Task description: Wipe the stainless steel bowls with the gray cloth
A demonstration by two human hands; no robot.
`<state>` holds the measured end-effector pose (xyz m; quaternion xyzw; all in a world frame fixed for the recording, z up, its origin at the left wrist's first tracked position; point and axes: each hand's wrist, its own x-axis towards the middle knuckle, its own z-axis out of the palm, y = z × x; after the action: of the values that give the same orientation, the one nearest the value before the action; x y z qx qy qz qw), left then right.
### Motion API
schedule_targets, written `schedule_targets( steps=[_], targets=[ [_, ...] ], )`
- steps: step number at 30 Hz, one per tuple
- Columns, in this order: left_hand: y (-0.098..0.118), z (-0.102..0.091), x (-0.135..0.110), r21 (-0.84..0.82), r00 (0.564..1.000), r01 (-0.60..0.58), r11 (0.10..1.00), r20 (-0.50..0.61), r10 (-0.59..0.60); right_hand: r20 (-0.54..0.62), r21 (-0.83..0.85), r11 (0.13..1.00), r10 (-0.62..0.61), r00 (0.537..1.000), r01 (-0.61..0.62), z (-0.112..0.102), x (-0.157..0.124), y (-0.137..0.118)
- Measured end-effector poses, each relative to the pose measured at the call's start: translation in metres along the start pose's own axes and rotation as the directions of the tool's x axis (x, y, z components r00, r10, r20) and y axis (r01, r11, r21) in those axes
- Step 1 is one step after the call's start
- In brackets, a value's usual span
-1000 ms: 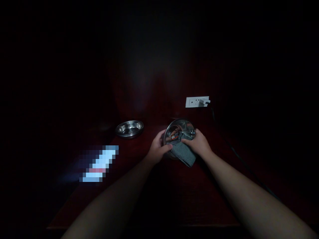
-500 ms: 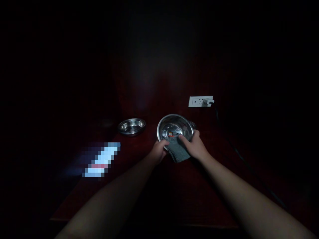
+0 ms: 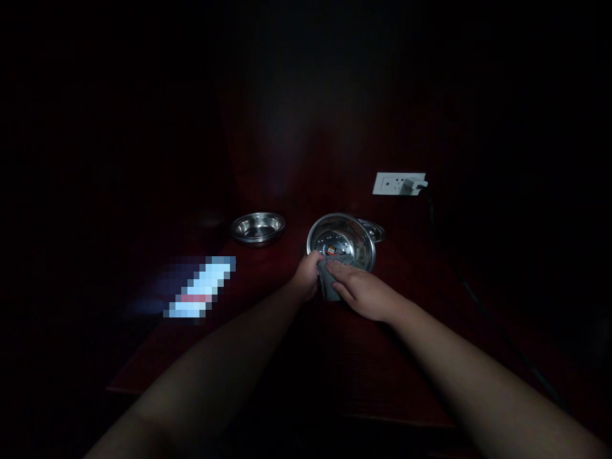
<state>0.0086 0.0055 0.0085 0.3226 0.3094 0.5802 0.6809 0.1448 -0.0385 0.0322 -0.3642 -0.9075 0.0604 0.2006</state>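
A shiny steel bowl (image 3: 359, 245) is tilted toward me above the table, with a small orange and black label on its inner base. My left hand (image 3: 305, 278) is closed on the near left of its rim, thumb uppermost. Over the near rim hangs a grey-green cloth (image 3: 329, 290), partly inside the bowl. My right hand (image 3: 364, 291) lies across this cloth, fingers together and pressed onto it, the thumb lower down. The fingertips of my left hand are hidden behind the bowl and cloth.
Shallow steel dishes (image 3: 258, 229), seemingly stacked, stand at the left. Another steel dish (image 3: 375, 229) shows partly behind the bowl. A bright pixelated patch (image 3: 203, 287) lies on the dark red table (image 3: 268, 376). A white wall socket (image 3: 398, 183) holds a plug; its cable runs down the right.
My right hand has left the bowl's right rim and moved left onto the cloth. The cloth is now bunched nearer my left hand. The view has shifted slightly.
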Motion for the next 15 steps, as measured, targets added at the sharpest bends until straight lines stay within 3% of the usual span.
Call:
schedule_targets(
  steps=[7,15],
  targets=[
    [-0.0019,-0.0024,0.0035,0.022,0.993,0.020,1.000,-0.114,-0.018,0.066,-0.041,0.999,0.037,0.997,-0.034,-0.0024,0.0000,0.0000],
    [0.0011,0.0038,0.0001,-0.030,0.996,-0.036,0.999,-0.082,0.034,0.073,-0.126,0.984,0.139,0.988,-0.129,-0.0064,0.0015,-0.0018]
  ],
)
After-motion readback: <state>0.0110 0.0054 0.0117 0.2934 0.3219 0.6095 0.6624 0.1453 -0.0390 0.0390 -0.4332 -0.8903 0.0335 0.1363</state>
